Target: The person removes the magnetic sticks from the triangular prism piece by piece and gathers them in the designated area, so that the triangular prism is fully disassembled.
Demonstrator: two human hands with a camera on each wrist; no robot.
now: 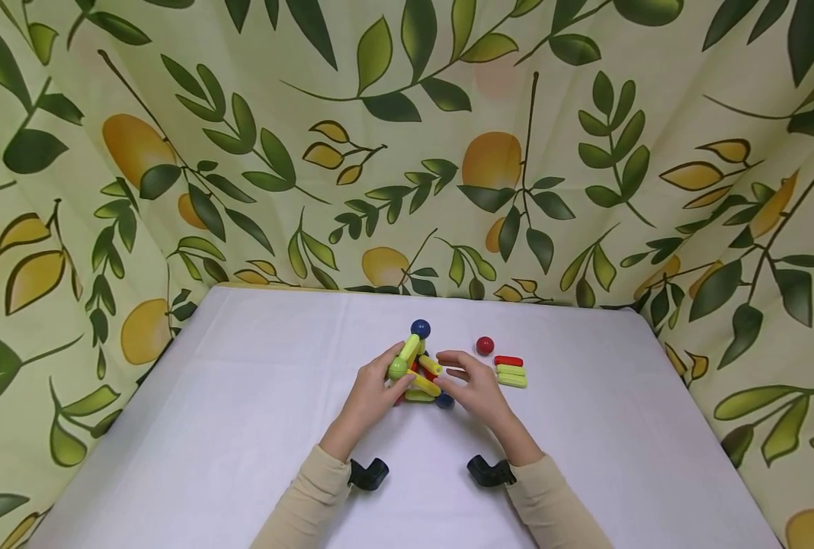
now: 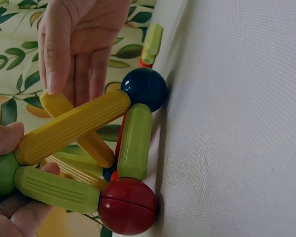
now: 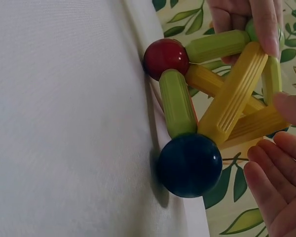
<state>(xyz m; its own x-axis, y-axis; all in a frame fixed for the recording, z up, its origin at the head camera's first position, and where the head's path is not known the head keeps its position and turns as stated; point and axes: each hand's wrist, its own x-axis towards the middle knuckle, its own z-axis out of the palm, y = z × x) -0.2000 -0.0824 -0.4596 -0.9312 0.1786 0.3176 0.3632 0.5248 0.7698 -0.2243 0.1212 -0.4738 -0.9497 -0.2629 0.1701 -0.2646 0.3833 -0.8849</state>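
Observation:
A construction of grooved sticks and balls stands on the white table. My left hand (image 1: 371, 389) grips its raised green ball (image 2: 1, 174) between thumb and fingers. From that ball, a yellow stick (image 2: 74, 128) slopes to a blue ball (image 2: 144, 89) and a light green stick (image 2: 56, 189) to a red ball (image 2: 128, 206). Another light green stick (image 2: 134, 142) joins these two lower balls. At the right side, my right hand (image 1: 479, 393) has its thumb at the upper end of a slanting yellow stick (image 2: 99, 149), its other fingers loosely extended. The construction's far side is partly hidden.
Right of the construction lie a loose red ball (image 1: 485, 346), a red stick (image 1: 508, 361) and light green sticks (image 1: 512, 380). Black devices (image 1: 369, 474) sit at both wrists. A leaf-patterned cloth (image 1: 407, 152) hangs behind the table (image 1: 270, 335).

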